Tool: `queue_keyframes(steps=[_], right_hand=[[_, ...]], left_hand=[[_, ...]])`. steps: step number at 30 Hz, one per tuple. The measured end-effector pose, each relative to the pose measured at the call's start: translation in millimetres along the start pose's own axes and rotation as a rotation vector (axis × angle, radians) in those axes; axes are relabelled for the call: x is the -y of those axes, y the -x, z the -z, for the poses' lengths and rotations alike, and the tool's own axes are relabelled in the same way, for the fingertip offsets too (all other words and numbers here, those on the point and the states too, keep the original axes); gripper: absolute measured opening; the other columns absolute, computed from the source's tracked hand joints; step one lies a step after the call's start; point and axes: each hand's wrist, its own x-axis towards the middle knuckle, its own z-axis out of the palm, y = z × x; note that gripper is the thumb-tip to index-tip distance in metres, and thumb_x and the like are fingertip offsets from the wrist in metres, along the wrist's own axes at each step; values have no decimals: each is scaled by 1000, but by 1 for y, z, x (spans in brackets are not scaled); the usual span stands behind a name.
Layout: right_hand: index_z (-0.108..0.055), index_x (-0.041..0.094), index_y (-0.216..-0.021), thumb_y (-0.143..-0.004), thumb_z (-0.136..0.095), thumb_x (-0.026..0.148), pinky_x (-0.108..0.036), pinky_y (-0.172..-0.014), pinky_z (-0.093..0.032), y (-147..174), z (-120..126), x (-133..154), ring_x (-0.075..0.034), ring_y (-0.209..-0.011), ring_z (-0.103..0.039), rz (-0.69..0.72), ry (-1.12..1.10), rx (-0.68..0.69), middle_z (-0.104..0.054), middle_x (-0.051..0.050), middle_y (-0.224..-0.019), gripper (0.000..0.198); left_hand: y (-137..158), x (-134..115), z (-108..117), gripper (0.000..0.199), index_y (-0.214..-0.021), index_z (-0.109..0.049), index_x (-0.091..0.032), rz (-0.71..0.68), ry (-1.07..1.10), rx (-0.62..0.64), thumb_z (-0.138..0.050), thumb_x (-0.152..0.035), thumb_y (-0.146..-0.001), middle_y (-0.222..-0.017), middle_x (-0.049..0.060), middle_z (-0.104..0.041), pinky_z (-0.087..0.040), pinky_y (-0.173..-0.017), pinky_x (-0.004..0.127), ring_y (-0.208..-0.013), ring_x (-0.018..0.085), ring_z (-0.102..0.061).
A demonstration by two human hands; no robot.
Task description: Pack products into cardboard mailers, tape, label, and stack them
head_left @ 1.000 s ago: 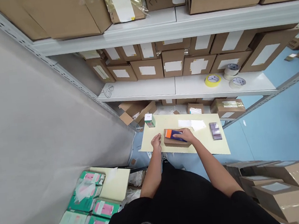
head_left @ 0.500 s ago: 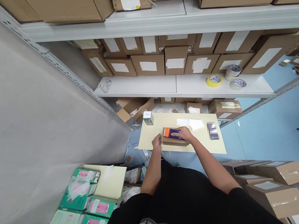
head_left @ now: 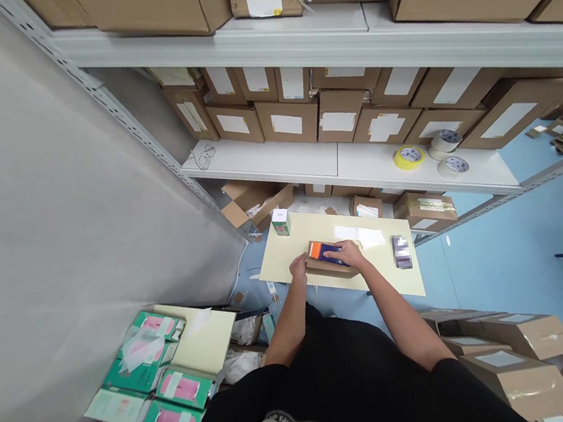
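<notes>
In the head view, a small brown cardboard box (head_left: 331,269) lies lengthwise on the pale yellow table (head_left: 279,258). A dark blue and orange box (head_left: 316,250) sits at the cardboard box's top, partly covered by my right hand. My right hand (head_left: 349,253) grips this blue and orange box from the right with bent fingers. At the cardboard box's left end is my left hand (head_left: 298,267), its fingers curled against the end; the thumb side is only partly visible. White papers (head_left: 365,236) lie just behind the boxes.
A small white and green box (head_left: 281,222) stands at the table's back left, and a blurred purple item (head_left: 401,252) lies on the right. Shelves ahead hold several cartons and tape rolls (head_left: 409,156). Green boxes (head_left: 185,387) lie at lower left; stacked cartons (head_left: 520,374) stand at lower right.
My left hand has closed in on the cardboard box's left end, its fingers now against it. My right hand stays on the blue and orange box. The view has shifted slightly.
</notes>
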Motion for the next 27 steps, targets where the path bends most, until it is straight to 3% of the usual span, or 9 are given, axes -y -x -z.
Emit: queue_keyframes(steps=[4, 8, 12, 14, 16, 19, 22, 25, 27], right_hand=[[-82, 25, -81, -74, -72, 71, -26, -57, -40, -1, 0, 0, -22, -68, -68, 4, -6, 1, -75, -2, -69, 48], [-80, 24, -77, -74, -71, 72, -27, -57, -39, -3, 0, 0, -21, -66, -66, -17, 18, 4, -73, -2, -67, 49], [-78, 23, -73, -75, -68, 73, -26, -56, -38, -5, 1, -1, -20, -65, -65, -15, 9, 6, -71, -1, -65, 50], [-75, 23, -69, -74, -68, 73, -26, -55, -38, -5, 1, -2, -19, -63, -63, -12, 11, 3, -69, -1, -62, 51], [-73, 23, -66, -74, -68, 74, -26, -55, -37, -6, 0, -3, -19, -62, -62, -12, 14, -2, -67, -1, -61, 52], [-73, 23, -67, -74, -67, 73, -25, -55, -37, -6, -1, -5, -19, -62, -62, -1, 3, -5, -67, 0, -61, 52], [-73, 23, -65, -74, -67, 74, -25, -54, -37, -6, -2, -7, -19, -62, -63, 7, 4, -17, -66, 0, -59, 52], [-72, 24, -66, -73, -68, 74, -25, -53, -36, -5, -3, -9, -19, -61, -63, 2, 10, -23, -66, 0, -59, 51], [-71, 24, -65, -74, -68, 74, -25, -54, -36, -5, -4, -9, -19, -61, -63, -6, 16, -16, -66, 0, -59, 51]], left_hand=[[0, -1, 5, 28, -65, -69, -22, -54, -113, -3, -86, -44, -63, -61, 1, -65, -48, -71, 32, -69, 21, -65], [-7, -15, 10, 28, -71, -68, -22, -145, -180, -39, -87, -40, -62, -78, 6, -72, -47, -85, 33, -98, 28, -69], [-15, -32, 16, 59, -98, -69, -20, -186, -239, -35, -97, -34, -48, -101, 12, -75, -44, -94, 34, -117, 33, -64], [-17, -36, 19, 62, -100, -69, -19, -190, -288, 27, -98, -35, -48, -102, 13, -75, -44, -95, 34, -117, 34, -64], [-16, -34, 19, 50, -94, -71, -20, -189, -313, 94, -95, -38, -54, -97, 12, -75, -45, -94, 34, -113, 33, -66], [-11, -22, 15, 32, -82, -71, -21, -175, -313, 146, -88, -44, -66, -88, 10, -75, -47, -90, 35, -104, 31, -69], [-4, -6, 12, 29, -76, -69, -21, -147, -315, 164, -81, -47, -74, -85, 12, -75, -48, -86, 38, -98, 32, -70], [-3, 0, 17, 25, -76, -69, -19, -144, -318, 156, -83, -39, -72, -90, 15, -75, -49, -88, 40, -102, 35, -68], [-5, -5, 24, 25, -86, -72, -18, -179, -312, 158, -84, -28, -67, -102, 16, -75, -48, -94, 41, -110, 34, -66]])
